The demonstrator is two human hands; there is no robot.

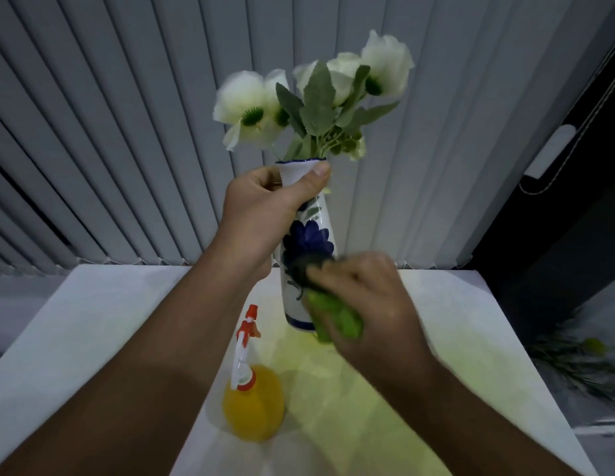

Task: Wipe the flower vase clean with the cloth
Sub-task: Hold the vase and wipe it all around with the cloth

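A tall white vase [311, 231] painted with blue flowers is held above the white table [110, 321]. White artificial flowers [319, 94] with green leaves stick out of its mouth. My left hand [264, 207] grips the vase around its neck, thumb just under the blue rim. My right hand [364, 300] is closed on a bunched green cloth [337, 317] and presses it against the lower right side of the vase. The right hand is motion-blurred.
A spray bottle [252, 400] of orange liquid with a white and red trigger head stands on the table below the vase. Grey vertical blinds [127, 132] hang behind the table. A dark area with foliage [581, 359] lies to the right.
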